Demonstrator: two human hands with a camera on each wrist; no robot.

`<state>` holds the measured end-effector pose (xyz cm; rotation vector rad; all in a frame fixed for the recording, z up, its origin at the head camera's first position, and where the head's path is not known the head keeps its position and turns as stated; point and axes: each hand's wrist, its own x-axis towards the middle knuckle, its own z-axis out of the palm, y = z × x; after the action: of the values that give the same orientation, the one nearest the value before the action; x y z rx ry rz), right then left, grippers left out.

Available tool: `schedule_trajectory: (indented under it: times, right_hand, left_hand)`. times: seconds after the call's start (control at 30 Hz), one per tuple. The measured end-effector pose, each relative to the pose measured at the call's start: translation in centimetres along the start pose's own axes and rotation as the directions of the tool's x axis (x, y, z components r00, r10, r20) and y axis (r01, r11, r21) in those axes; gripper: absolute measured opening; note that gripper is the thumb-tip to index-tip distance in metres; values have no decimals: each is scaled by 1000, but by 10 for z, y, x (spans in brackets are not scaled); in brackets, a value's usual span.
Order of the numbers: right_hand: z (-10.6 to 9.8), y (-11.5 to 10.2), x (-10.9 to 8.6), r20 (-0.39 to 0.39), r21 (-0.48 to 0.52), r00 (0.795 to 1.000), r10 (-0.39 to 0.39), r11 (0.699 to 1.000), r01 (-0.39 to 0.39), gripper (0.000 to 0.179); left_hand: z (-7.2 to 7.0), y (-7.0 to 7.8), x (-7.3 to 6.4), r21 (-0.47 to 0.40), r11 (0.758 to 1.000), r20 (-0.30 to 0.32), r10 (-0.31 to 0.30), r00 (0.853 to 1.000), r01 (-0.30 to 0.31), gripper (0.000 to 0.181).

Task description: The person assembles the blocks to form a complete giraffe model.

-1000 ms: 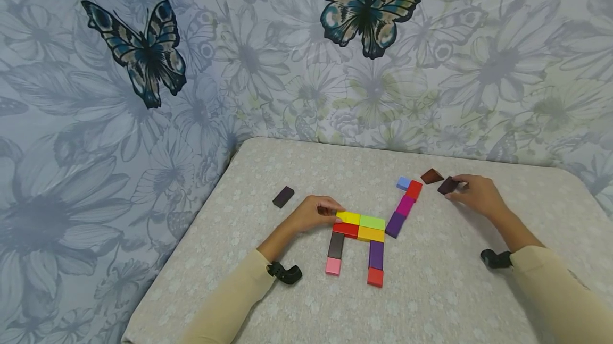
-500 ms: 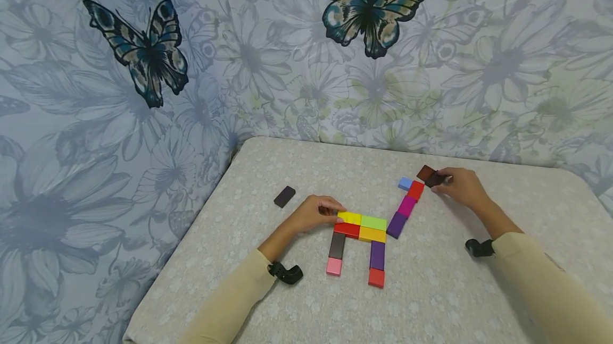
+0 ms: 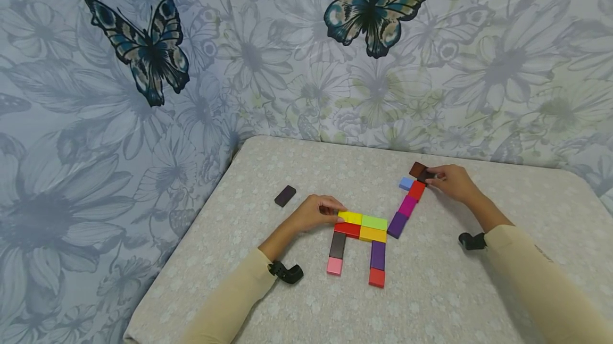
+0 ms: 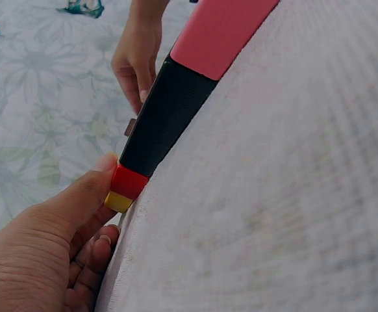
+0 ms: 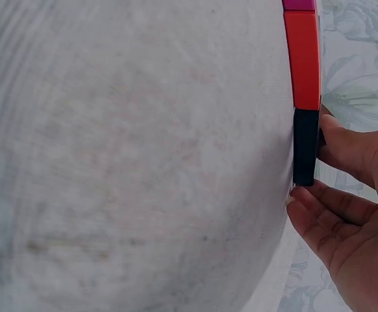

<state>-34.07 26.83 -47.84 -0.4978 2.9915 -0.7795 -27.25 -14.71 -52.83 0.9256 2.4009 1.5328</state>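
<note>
My left hand (image 3: 313, 213) holds the left end of a yellow block (image 3: 351, 218), thumb and forefinger at its edges; the left wrist view shows the thumb by the red block (image 4: 130, 181) too. Beside the yellow lies a lime green block (image 3: 374, 222). My right hand (image 3: 455, 182) pinches a dark brown block (image 5: 305, 147) between thumb and fingers. That block sits at the upper end of a red block (image 3: 416, 191), with a reddish-brown block (image 3: 417, 169) against its far left side. The fingers partly cover the dark block in the head view.
Below the red block, a magenta block (image 3: 407, 206) and a purple block (image 3: 397, 225) continue the slanted row. A light blue block (image 3: 406, 183) lies at its left. Two block columns extend toward me, ending in pink (image 3: 334, 266) and red. A dark block (image 3: 285, 195) lies apart on the left.
My right hand has moved left with the dark brown block, bringing it against the reddish-brown one, which has shifted left and up, then to the red block's end. My left hand stays put.
</note>
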Motion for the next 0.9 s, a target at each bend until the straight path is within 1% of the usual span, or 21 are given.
schedule_trajectory:
  times: [0.2,0.47,0.53,0.6,0.73,0.8,0.9]
  right_hand:
    - [3,0,3,0,-12,1000,-28,1000,28,35]
    - [3,-3,0,9,3,999,-37,999,37,36]
    - [4,-3,-1,-17,2,999,-39,999,39,36]
    - [6,-3,-2,-72,1,996,-45,999,46,34]
    - [6,-11,-4,-194,-11,977,-86,996,85,30]
    - [6,-18,-4,-209,-8,973,-98,995,99,29]
    - [6,-30,-2,-156,0,983,-100,995,101,29]
  left_hand:
    - [0,2,-1,-1,1000,-1,-10,1000,10,28]
    - [0,4,-2,-1,1000,0,-8,1000,8,28]
    - [0,3,-1,2,1000,1,-4,1000,4,28]
    - [0,3,-1,3,1000,2,1,1000,-1,28]
    - [0,2,-2,1,1000,4,8,1000,-8,28]
    - [0,2,-2,0,1000,1,8,1000,-8,28]
    - [0,2,-2,1,1000,-1,4,1000,-4,28]
